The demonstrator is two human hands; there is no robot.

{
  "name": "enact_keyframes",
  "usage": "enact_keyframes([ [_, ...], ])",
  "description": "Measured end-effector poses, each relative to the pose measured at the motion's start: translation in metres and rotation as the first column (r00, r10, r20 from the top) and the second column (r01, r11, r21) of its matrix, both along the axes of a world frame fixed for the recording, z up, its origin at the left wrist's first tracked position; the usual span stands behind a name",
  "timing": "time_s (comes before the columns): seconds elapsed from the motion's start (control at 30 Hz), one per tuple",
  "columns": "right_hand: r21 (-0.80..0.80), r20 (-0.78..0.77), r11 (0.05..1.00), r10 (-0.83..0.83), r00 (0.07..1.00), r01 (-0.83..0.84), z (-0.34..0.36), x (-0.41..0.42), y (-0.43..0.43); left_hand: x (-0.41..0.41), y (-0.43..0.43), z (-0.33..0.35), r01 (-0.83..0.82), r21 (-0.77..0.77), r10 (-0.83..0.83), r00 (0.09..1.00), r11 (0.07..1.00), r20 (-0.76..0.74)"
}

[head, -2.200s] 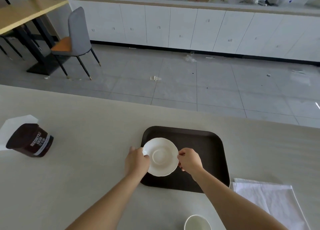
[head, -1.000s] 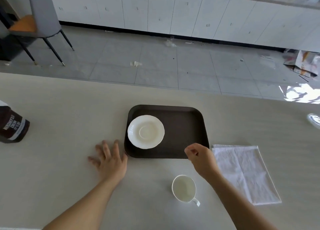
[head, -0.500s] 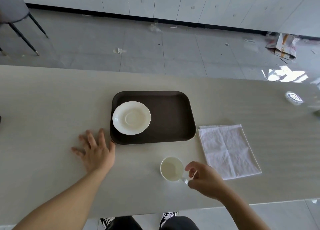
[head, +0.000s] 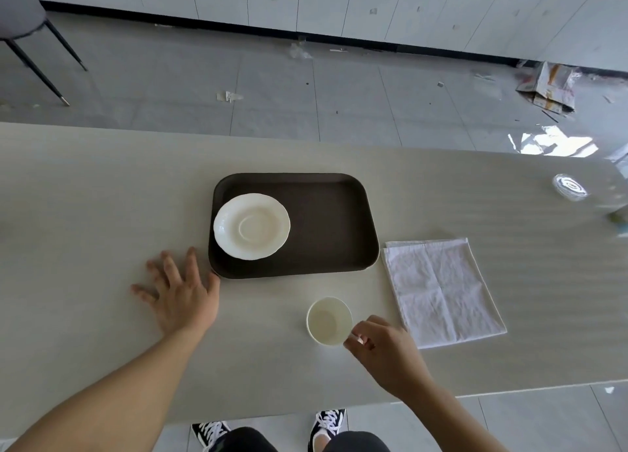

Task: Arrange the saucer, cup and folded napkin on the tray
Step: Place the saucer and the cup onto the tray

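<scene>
White: one saucer [head: 251, 226], one cup [head: 329, 321], one napkin [head: 441, 290].

Left hand [head: 180, 295] flat, fingers spread; right hand [head: 384, 348] pinching

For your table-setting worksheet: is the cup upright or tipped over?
Upright. The cup stands on the table, its round open mouth facing up.

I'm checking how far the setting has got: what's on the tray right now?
Only the white saucer lies on the tray, at its left end; the rest is bare. The cup and napkin are on the table. The tray under the saucer is hidden.
</scene>
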State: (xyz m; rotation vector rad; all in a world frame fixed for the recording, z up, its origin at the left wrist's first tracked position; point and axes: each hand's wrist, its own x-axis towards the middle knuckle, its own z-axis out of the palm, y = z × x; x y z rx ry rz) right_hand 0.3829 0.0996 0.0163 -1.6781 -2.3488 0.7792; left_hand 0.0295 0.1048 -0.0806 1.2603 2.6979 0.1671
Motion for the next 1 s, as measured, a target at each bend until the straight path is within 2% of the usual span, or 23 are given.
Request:
enact_keyframes([
  [0.43, 0.179, -0.156, 0.979, -0.070, 0.985, 0.098, 0.024, -0.027, 0.053, 0.001, -0.001, 0.000, -0.001, 0.002, 0.001, 1.000, 1.000, -0.011],
  [0.73, 0.132, -0.147, 0.971, -0.180, 0.973, 0.200, 0.015, -0.058, 0.125, 0.000, 0.000, 0.001, -0.014, 0.006, 0.014, 1.000, 1.000, -0.009],
  [1.0, 0.130, -0.141, 0.956, -0.245, 0.959, 0.264, -0.002, -0.071, 0.138, 0.001, 0.001, 0.002, -0.014, 0.008, 0.014, 1.000, 1.000, -0.008],
])
